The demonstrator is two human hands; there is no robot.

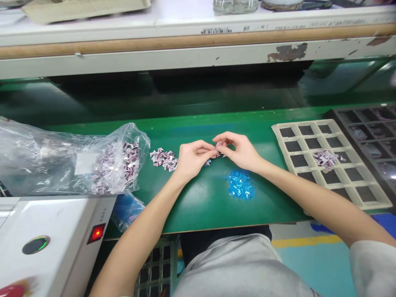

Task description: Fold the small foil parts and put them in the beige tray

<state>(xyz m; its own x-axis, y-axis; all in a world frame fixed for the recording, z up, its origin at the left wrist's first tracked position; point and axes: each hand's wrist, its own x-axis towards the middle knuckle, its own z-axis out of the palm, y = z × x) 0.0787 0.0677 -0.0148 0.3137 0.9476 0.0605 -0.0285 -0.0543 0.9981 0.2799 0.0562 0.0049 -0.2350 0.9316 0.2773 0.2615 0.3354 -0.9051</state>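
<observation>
My left hand [193,159] and my right hand [239,152] meet over the green mat [198,202], fingertips pinched together. What they hold between them is too small to make out. Small pinkish-silver pieces [163,159] lie in a loose pile left of my left hand, and a few more show under the fingers. Below my right hand is a heap of shiny blue pieces [241,185]. A cream compartment tray [292,159] stands to the right, with a clump of pinkish pieces [325,159] on it.
An open clear plastic bag [114,165] full of pinkish pieces lies at the left, above a white machine [68,235] with a lit red switch. A dark compartment tray [346,128] is at the far right. A raised shelf [185,53] runs across the back.
</observation>
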